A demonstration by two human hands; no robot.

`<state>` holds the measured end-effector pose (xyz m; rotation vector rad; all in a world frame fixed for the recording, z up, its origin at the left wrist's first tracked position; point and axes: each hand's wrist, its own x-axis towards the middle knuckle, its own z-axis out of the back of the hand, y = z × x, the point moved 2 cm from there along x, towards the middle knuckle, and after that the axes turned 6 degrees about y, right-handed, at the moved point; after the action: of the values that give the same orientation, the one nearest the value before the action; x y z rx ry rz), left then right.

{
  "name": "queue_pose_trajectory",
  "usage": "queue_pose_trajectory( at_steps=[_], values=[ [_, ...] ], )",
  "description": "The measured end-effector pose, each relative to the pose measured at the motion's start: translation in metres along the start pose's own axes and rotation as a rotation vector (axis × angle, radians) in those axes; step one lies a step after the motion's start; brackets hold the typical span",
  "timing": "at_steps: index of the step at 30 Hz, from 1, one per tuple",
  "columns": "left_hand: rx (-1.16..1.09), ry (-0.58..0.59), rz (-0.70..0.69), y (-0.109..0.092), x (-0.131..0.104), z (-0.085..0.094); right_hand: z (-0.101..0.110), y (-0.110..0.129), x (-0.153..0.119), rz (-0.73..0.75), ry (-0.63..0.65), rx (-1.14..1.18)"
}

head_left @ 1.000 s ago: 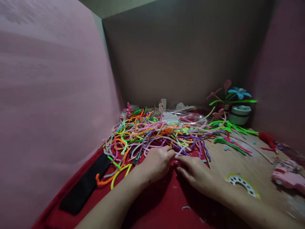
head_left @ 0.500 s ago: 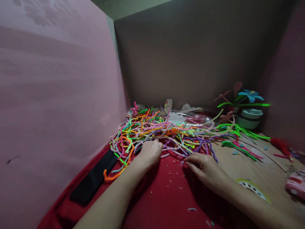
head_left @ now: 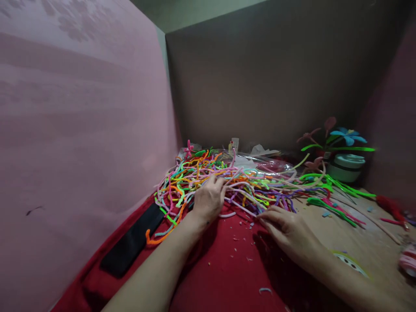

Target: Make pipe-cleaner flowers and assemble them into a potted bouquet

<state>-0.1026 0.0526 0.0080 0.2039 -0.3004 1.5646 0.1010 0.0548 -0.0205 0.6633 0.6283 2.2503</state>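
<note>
A tangled pile of coloured pipe cleaners (head_left: 198,171) spreads over the red cloth (head_left: 224,264). My left hand (head_left: 209,197) is at the near edge of the pile, its fingers bent together around something I cannot make out among the strands. To the right, my right hand (head_left: 281,223) has its thumb and fingertips pinched together beside the ends of the purple and lilac strands. Whatever lies between those fingertips is too small to name. Small fluffy scraps (head_left: 235,239) lie on the cloth between my hands.
A black phone-like slab (head_left: 131,240) lies at the left. At the right are green pipe cleaners (head_left: 331,210), a pale green pot (head_left: 347,168) beneath a blue flower (head_left: 349,136), and a pink toy car (head_left: 408,260). Clear plastic wrapping (head_left: 276,164) lies behind the pile.
My left hand has risen a little and moved further into the pile, its fingers now over the strands. My right hand keeps its pinch near the same strands. The view has shifted slightly.
</note>
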Motion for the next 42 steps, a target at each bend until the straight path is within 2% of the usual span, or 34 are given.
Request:
queue_pose_trajectory(
  at_steps=[2,3,6,9,12,14,18,22,25,28,30,33,35,37,39,42],
  values=[
    [-0.062,-0.138,0.054,0.008,0.004,0.002,0.010,0.007,0.002,0.027,-0.063,0.019],
    [-0.067,-0.161,0.059,0.012,0.007,0.001,0.016,0.010,0.004,0.040,-0.102,0.007],
    [-0.027,-0.091,0.012,0.019,0.012,-0.011,0.035,0.018,0.025,0.073,-0.219,-0.094],
    [0.001,0.009,-0.060,0.017,0.012,-0.023,0.045,0.021,0.065,0.072,-0.258,-0.189],
    [0.020,0.027,-0.087,0.011,0.007,-0.028,0.040,0.019,0.112,-0.044,-0.252,-0.302],
    [0.032,0.025,-0.093,0.008,0.005,-0.028,0.028,0.017,0.138,-0.135,-0.124,-0.335],
    [0.039,-0.027,-0.085,0.007,0.005,-0.024,0.007,0.017,0.160,-0.157,-0.046,-0.328],
    [0.056,-0.131,-0.077,0.012,0.010,-0.025,-0.002,0.022,0.153,-0.125,-0.097,-0.343],
    [0.070,-0.076,-0.161,0.015,0.013,-0.036,-0.005,0.029,0.144,-0.031,-0.161,-0.330],
    [0.075,0.003,-0.144,0.020,0.017,-0.047,-0.002,0.030,0.140,0.016,-0.240,-0.304],
    [0.056,0.038,-0.121,0.024,0.019,-0.051,0.010,0.027,0.137,0.009,-0.337,-0.273],
    [0.033,0.069,-0.121,0.026,0.019,-0.053,0.043,0.022,0.129,-0.035,-0.537,-0.125],
    [0.037,0.080,-0.119,0.026,0.018,-0.052,0.071,0.016,0.116,-0.060,-0.770,0.332],
    [0.049,0.086,-0.115,0.025,0.017,-0.051,0.094,0.012,0.100,-0.027,-0.921,0.689],
    [0.058,0.084,-0.111,0.023,0.015,-0.048,0.107,0.012,0.082,-0.003,-0.949,0.760],
    [0.067,0.041,-0.108,0.015,0.010,-0.036,0.107,0.011,0.054,0.000,-0.967,0.823]
  ],
)
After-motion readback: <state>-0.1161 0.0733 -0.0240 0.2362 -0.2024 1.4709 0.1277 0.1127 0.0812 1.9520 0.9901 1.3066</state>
